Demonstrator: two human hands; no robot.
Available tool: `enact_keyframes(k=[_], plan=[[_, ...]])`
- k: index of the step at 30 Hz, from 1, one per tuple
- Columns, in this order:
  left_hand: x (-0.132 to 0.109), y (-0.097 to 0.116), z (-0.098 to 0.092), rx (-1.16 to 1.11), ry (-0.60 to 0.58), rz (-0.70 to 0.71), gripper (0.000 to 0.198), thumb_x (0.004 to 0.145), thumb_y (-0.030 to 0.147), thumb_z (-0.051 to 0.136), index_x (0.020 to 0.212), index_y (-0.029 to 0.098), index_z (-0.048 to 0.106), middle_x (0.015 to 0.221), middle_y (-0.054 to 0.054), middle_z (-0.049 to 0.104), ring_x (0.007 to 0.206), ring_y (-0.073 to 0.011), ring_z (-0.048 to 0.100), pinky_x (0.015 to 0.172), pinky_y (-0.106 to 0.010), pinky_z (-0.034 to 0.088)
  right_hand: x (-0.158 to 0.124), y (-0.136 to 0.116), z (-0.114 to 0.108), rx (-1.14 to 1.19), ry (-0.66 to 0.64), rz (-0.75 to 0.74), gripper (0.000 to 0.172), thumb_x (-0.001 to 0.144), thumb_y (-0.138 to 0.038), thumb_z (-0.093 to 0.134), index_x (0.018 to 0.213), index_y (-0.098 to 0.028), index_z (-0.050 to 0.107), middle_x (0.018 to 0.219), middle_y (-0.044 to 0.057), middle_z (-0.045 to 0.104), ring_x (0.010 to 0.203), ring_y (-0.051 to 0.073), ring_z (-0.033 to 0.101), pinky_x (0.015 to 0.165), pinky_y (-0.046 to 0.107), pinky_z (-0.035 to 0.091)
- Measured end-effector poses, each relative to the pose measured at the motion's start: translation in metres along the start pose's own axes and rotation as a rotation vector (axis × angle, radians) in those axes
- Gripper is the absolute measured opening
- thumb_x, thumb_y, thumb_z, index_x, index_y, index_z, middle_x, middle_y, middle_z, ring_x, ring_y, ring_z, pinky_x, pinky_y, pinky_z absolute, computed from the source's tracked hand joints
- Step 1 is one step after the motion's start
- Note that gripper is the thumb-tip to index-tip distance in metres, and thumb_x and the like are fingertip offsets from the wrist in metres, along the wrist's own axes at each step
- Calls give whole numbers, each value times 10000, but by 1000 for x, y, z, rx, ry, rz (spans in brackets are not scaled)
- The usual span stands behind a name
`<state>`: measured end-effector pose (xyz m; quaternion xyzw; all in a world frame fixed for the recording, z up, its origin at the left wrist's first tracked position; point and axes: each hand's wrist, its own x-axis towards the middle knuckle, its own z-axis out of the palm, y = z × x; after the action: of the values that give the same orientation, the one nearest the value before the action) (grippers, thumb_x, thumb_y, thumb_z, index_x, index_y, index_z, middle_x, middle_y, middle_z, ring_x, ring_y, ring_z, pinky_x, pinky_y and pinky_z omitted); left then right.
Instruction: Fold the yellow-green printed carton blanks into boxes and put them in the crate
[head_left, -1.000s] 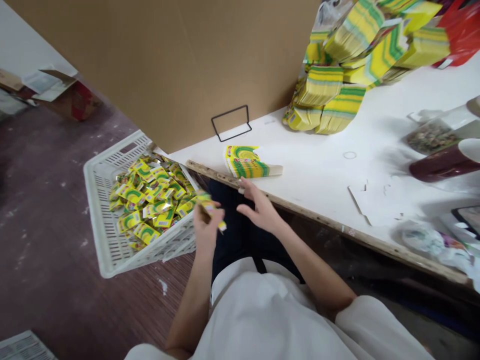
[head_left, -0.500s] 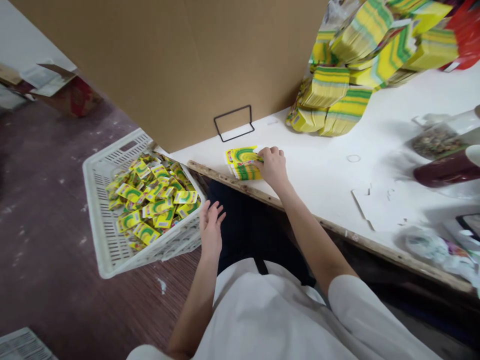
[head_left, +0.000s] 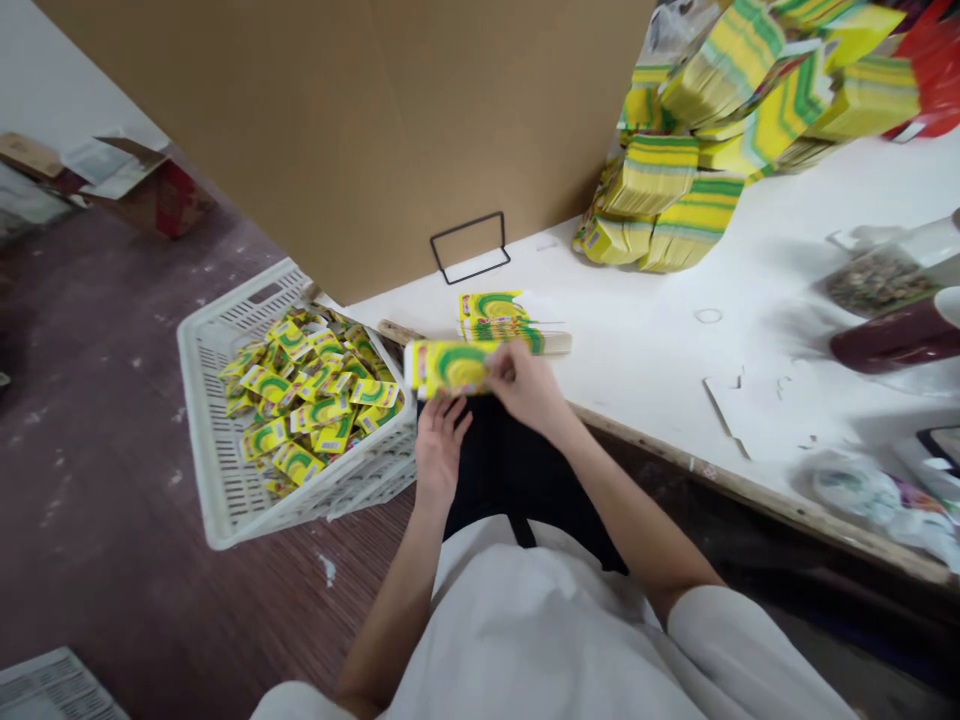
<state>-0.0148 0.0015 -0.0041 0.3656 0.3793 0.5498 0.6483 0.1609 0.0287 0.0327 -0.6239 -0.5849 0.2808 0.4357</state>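
Observation:
A flat yellow-and-green printed carton (head_left: 452, 368) is pinched at its right end by my right hand (head_left: 525, 385), held over the table's front edge. Just below the carton, my left hand (head_left: 440, 445) has its fingers apart and raised; the fingertips come close to its lower edge, and whether they touch it I cannot tell. Behind the carton, a small stack of flat cartons (head_left: 510, 325) lies on the white table. To the left, a white plastic crate (head_left: 296, 525) holds a heap of filled yellow-green small boxes (head_left: 315, 400).
A large cardboard box (head_left: 375, 130) stands at the back, with a black wire frame (head_left: 472, 250) before it. Bundled flat cartons (head_left: 667, 190) are piled at the back right. A dark red cup (head_left: 892, 330) and a clear container (head_left: 877, 280) are at the right.
My right hand has taken a carton from the stack and brought it left and toward me. My left hand has shifted slightly to the right, near the carton.

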Motion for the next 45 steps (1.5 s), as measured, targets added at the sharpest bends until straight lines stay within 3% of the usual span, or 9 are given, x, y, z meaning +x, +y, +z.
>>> enact_keyframes(k=[3,9,14,18,24,31,36,41,45], plan=[[1,9,10,-59,2,106,635,729,756,695,1110,247,691,1146,-96,703,1143,-284,663,1038,-440,513,-43,-10,27,272,-235,-1,173,788,-180,654,766,-229,489,718,-34,587,624,132,554,601,253,447],[5,25,24,-209,16,132,500,811,704,633,924,218,660,764,-5,574,706,-148,594,769,-307,554,-83,-25,44,531,-174,38,219,828,-326,711,744,-218,540,752,-21,568,691,136,525,665,268,450],[9,14,25,-202,195,127,539,749,742,674,838,215,604,650,42,452,533,-91,430,523,-214,422,-85,-25,44,574,-267,43,364,764,-494,803,860,-220,583,834,-6,571,731,146,526,671,276,463],[7,2,18,-2,229,108,590,783,799,592,882,219,635,777,-2,589,678,-125,565,649,-241,507,-75,-10,44,571,-136,167,438,732,-521,817,937,-231,561,811,-20,593,705,146,541,650,275,459],[9,0,7,119,284,128,408,706,551,844,819,197,676,798,14,697,700,-116,640,715,-241,540,-61,1,24,534,-82,143,321,834,-529,719,815,-217,649,741,8,640,659,164,584,610,302,478],[22,39,-16,196,-82,-26,820,685,851,636,1176,199,708,1186,-153,740,1108,-307,705,988,-447,527,-58,-6,-26,-31,-147,-266,274,978,-211,548,1022,-318,796,934,57,746,911,235,623,877,431,514],[6,49,-9,738,-519,-96,862,567,399,937,1337,230,589,1298,-126,682,1211,-340,643,1063,-464,475,-65,-19,-22,-172,-166,-459,343,924,-114,591,1097,-354,765,1017,31,747,1053,253,608,1166,538,336],[-13,32,12,910,-332,-5,737,679,306,840,1322,219,490,1183,-85,687,1044,-281,685,934,-421,537,-66,-7,6,232,265,-82,816,827,-449,755,1532,-259,391,1448,155,532,1364,330,489,1169,565,385],[-19,22,13,921,-283,132,817,685,286,831,1381,242,406,1361,-132,595,1173,-297,646,976,-417,522,-68,4,21,727,-132,248,669,883,-578,647,1440,-235,506,1328,120,664,1197,280,657,1039,460,545]])
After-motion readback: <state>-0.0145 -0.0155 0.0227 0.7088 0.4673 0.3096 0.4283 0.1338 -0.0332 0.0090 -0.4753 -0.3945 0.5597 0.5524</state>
